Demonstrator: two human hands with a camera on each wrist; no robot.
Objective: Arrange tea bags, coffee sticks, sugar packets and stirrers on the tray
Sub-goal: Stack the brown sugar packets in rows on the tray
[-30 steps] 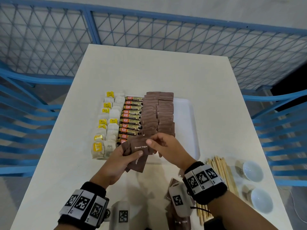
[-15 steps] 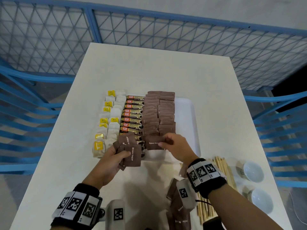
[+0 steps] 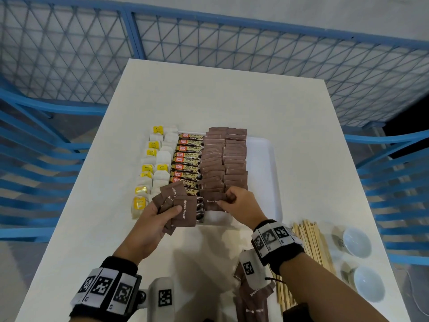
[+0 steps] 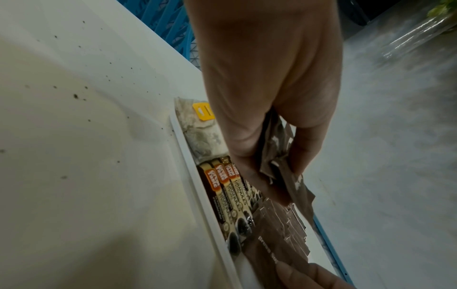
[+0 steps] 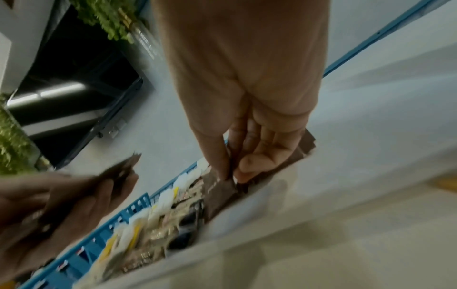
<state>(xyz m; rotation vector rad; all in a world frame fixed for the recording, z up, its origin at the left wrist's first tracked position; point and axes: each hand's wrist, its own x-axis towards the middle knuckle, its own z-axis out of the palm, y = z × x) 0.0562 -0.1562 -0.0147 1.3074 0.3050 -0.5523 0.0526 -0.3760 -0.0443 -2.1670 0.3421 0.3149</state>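
Observation:
A white tray (image 3: 264, 163) holds tea bags (image 3: 160, 159) with yellow tags at its left, a column of coffee sticks (image 3: 188, 161) and two columns of brown sugar packets (image 3: 222, 159). My left hand (image 3: 151, 219) grips a fan of several brown sugar packets (image 3: 181, 205) over the tray's near left corner; the bunch (image 4: 279, 156) also shows in the left wrist view. My right hand (image 3: 241, 203) pinches a single brown sugar packet (image 3: 212, 202) at the near end of the sugar columns, low over the tray; the same packet (image 5: 220, 193) appears blurred in the right wrist view.
A bundle of wooden stirrers (image 3: 311, 247) lies on the white table (image 3: 220, 94) right of my right wrist. Two small white bowls (image 3: 355, 242) stand at the near right. More sugar packets (image 3: 253, 305) lie near the front edge. Blue railings surround the table.
My right hand has drawn one sugar packet from the left hand's bunch and carried it right and forward onto the near end of the sugar columns. The left hand has stayed about where it was.

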